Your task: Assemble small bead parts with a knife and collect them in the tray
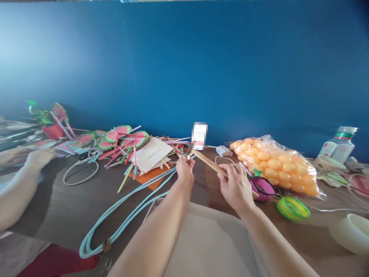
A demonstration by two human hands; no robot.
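My right hand (236,186) is closed around a wooden-handled tool (211,162), which slants up and left. The tool's small dark far end looks like a hammer head, but it is too small to be sure. Just below that end, my left hand (185,169) pinches a small shiny metal piece (187,157); its exact kind cannot be made out. A looped light-blue cord (115,209) runs from the table's left side up to my left wrist, where its ends are hidden. Beneath my forearms lies a pale grey box or tray (207,234).
A bag of orange balls (276,165), a purple pouch (262,188) and green-yellow coils (293,207) lie right, near a tape roll (351,234) and a bottle (338,144). Paper fans (135,140) and papers (150,154) are left. A lit phone (199,135) stands behind. Another person's hand (40,157) works far left.
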